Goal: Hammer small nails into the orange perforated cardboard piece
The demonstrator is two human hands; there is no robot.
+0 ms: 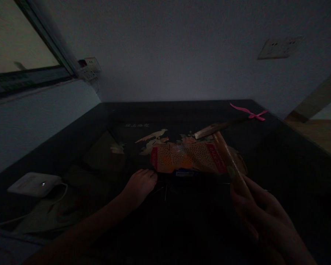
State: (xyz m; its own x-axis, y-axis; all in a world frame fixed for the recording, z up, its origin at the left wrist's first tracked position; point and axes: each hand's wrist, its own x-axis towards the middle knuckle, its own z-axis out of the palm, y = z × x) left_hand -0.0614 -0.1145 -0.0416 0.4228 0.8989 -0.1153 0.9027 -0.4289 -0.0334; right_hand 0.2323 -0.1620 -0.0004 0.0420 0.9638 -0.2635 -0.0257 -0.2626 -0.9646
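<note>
My right hand (262, 213) grips the wooden handle of a hammer (231, 162), thumb along the handle. The hammer is raised, its head above the right part of an orange, dark-dotted packet (182, 156) with red ends. My left hand (143, 184) rests on the dark tabletop by the packet's lower left corner, its fingers curled in; what they hold, if anything, is hidden. Several thin metal pins or nails (165, 191) lie just right of it. A small blue label (185, 173) shows at the packet's near edge.
The light is very dim. On the left lies a white box-like device (34, 184) with a cable. A pink ribbon (255, 115) is at the far right of the dark, flower-and-bird-printed table (176, 110). Walls with sockets (280, 48) stand behind, and a window (19, 40) is at left.
</note>
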